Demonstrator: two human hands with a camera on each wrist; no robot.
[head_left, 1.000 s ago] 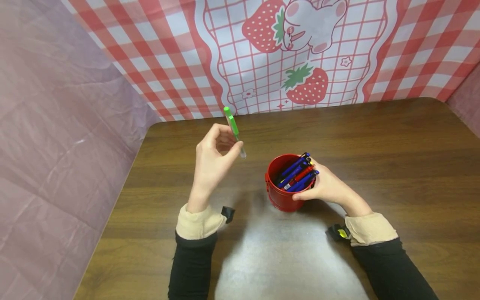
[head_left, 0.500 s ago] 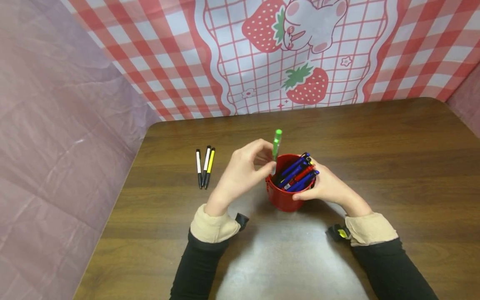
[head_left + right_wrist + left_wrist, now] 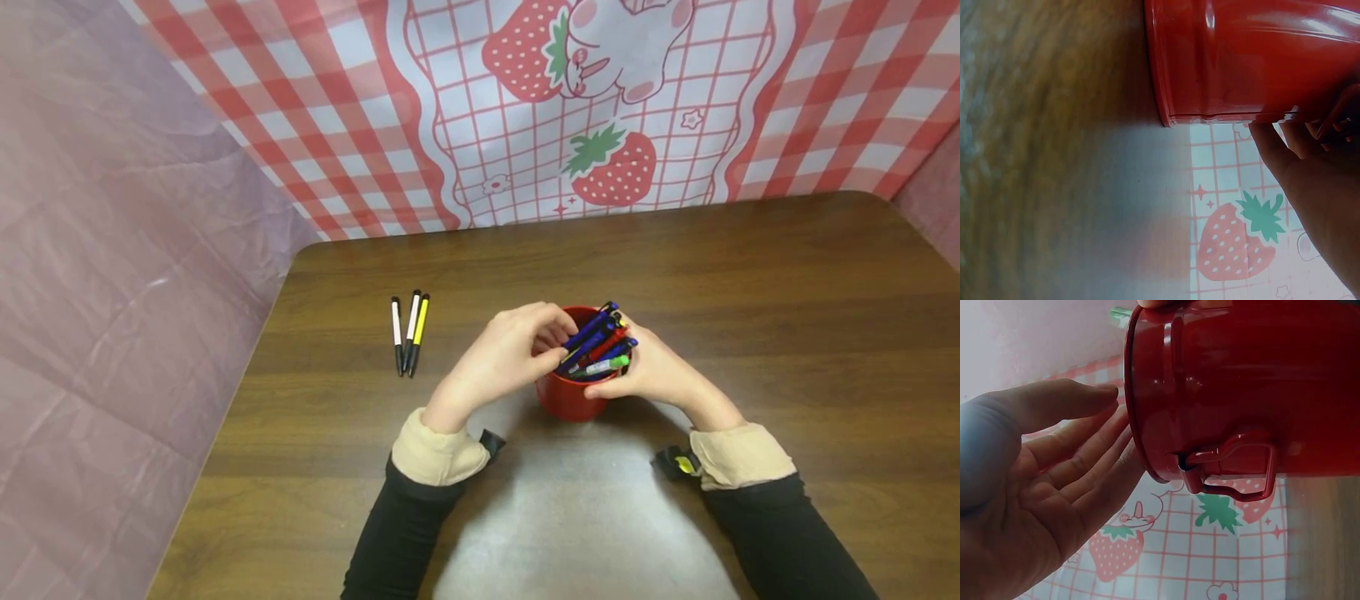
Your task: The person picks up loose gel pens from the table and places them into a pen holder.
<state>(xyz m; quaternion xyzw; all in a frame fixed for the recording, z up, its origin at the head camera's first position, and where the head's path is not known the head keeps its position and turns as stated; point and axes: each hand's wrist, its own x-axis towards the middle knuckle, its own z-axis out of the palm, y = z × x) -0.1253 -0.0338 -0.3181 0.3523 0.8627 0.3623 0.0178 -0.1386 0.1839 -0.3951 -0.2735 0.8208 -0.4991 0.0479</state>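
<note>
A small red bucket (image 3: 572, 402) stands upright on the table with several pens in it, blue pens (image 3: 594, 335) and a red one among them. Lying against the near side of its mouth is a green pen (image 3: 604, 365), its green end towards the right rim. My right hand (image 3: 663, 372) holds the bucket from the right, thumb at the front of the rim and fingers round the back. At the left of the mouth is my left hand (image 3: 506, 354). The left wrist view shows its fingers (image 3: 1094, 447) extended by the rim, with nothing between them and the thumb.
Left of the bucket, two white-and-black pens (image 3: 397, 333) and a yellow-and-black pen (image 3: 421, 333) lie close together on the wooden table (image 3: 750, 275). A folded wire handle (image 3: 1260, 484) sits on the bucket's side. A checked strawberry cloth (image 3: 360, 100) hangs behind the table.
My left hand has carried the green pen rightwards from the table's left part to the bucket and let it go inside. My right hand has stayed on the bucket.
</note>
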